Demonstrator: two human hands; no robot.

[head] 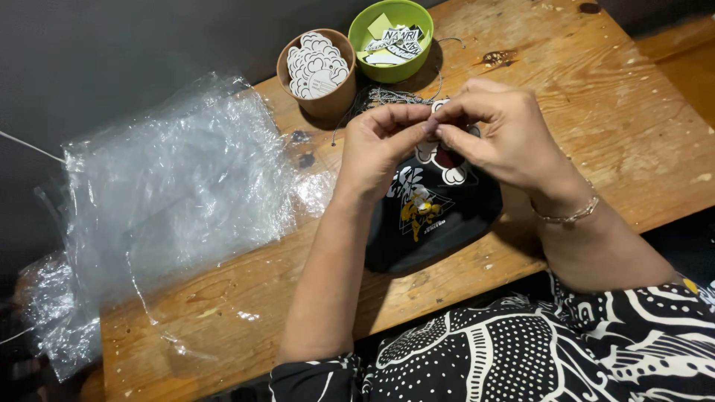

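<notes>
Pinched between fingertips of left hand [380,141] and right hand [495,138], both grips pressed together on small white cutout charm [439,106], directly above black pouch [432,216] on tabletop [596,112].

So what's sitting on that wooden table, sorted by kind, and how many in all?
Bowls: 2, a brown one and a green one, both holding cut-out stickers
Clear plastic bags: 1 heap, too crumpled to count separately
Black printed pouch: 1
Bundle of thin metal chains: 1
Total: 5

Both hands, left and right, pinch something small above the pouch.
</notes>
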